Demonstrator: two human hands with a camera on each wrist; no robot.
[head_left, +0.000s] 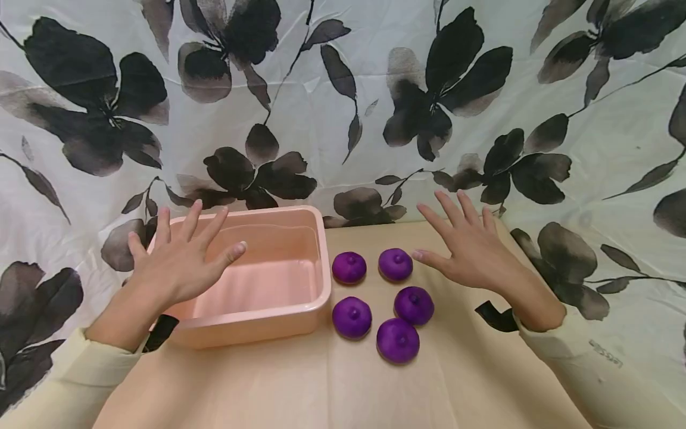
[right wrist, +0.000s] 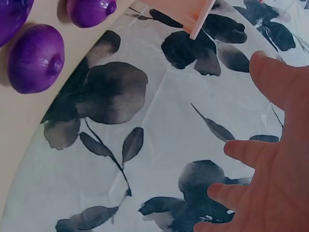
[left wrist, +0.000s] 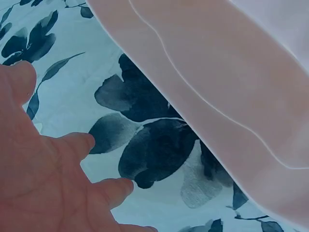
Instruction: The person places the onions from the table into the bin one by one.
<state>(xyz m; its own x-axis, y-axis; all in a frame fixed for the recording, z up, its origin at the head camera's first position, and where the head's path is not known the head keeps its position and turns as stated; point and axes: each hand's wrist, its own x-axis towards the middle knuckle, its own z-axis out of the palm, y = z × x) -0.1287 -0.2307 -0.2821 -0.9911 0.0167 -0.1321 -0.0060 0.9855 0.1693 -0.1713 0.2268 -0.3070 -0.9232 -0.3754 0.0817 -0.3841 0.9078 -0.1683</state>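
Observation:
My left hand (head_left: 179,262) is held with fingers spread over the left part of a pink plastic bin (head_left: 252,319), holding nothing. To the right of several purple onions, my right hand (head_left: 474,250) is raised with its fingers spread and nothing in it; its thumb appears beside the back right onion (head_left: 395,264). The other onions include one by the bin (head_left: 351,317) and a front one (head_left: 398,341). In the left wrist view, the left palm (left wrist: 43,179) shows near the bin's rim. The right wrist view has the right palm (right wrist: 285,169) and an onion (right wrist: 35,59).
A light tan table surface (head_left: 278,387) lies beneath the bin and onions. Behind it and at both sides hangs white cloth (head_left: 321,119) with dark flowers. Each wrist carries a black strap, the right one (head_left: 497,317) hanging below the wrist.

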